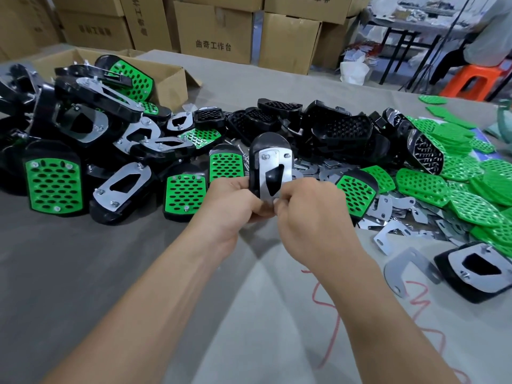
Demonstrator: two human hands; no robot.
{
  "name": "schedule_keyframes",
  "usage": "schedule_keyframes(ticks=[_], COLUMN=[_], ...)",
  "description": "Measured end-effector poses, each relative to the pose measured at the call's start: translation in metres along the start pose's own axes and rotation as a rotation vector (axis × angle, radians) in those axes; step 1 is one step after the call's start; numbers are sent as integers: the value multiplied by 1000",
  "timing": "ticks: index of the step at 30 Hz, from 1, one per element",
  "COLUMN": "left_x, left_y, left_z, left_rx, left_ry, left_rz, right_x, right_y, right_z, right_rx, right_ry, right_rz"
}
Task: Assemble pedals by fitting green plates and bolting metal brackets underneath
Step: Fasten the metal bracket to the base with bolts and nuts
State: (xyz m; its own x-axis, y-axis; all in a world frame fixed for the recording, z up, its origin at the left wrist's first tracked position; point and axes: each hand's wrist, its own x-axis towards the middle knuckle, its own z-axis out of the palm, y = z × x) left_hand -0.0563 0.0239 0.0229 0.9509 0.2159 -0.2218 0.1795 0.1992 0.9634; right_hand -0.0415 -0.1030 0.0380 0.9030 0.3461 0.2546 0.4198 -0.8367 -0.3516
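Observation:
I hold a black pedal (266, 142) upright above the table, its underside toward me. A metal bracket (274, 164) lies against that underside, with bolts at its two upper corners. My left hand (235, 202) grips the pedal's lower left edge. My right hand (307, 209) pinches at the bracket's bottom tip; what its fingertips hold is hidden. Loose green plates (454, 173) are heaped at the right. Loose metal brackets (401, 214) lie scattered below them.
Finished pedals (54, 184) pile up at the left, spilling from an open cardboard box (166, 79). Bare black pedal shells (340, 128) lie at the back centre. One pedal (476, 273) with a bracket sits at the right front. Stacked cartons stand behind the grey table (138, 259).

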Motion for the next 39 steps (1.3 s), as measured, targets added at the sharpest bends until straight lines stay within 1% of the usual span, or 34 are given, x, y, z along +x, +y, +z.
schedule_keyframes(ticks=[2,6,10,15,20,22,27,30,34,37,39], left_x=[1,3,1,0,-1,-1,1,3,2,5,7], left_y=[0,0,0,2,0,-1,-3,-5,-5,-5,-4], left_z=[0,-3,-2,-2,-1,-1,-1,-5,-4,-2,-1], left_rx=[-2,-7,6,45,88,81,6,-30,-32,-30,-77], left_ry=[8,28,43,74,115,138,178,148,53,67,76], left_rz=[-6,33,82,137,167,152,48,12,-7,11,5], right_x=[0,0,1,1,4,4,2,1,1,2,4], right_y=[1,-2,-3,-6,-2,-2,-4,-6,-3,0,4], right_z=[1,2,7,15,17,18,23,24,22,19,16], right_rx=[33,117,132,212,276,293,286,293,331,333,421], right_ry=[14,140,142,206,192,199,200,211,258,220,275], right_rz=[4,12,20,78,139,143,115,105,141,148,181])
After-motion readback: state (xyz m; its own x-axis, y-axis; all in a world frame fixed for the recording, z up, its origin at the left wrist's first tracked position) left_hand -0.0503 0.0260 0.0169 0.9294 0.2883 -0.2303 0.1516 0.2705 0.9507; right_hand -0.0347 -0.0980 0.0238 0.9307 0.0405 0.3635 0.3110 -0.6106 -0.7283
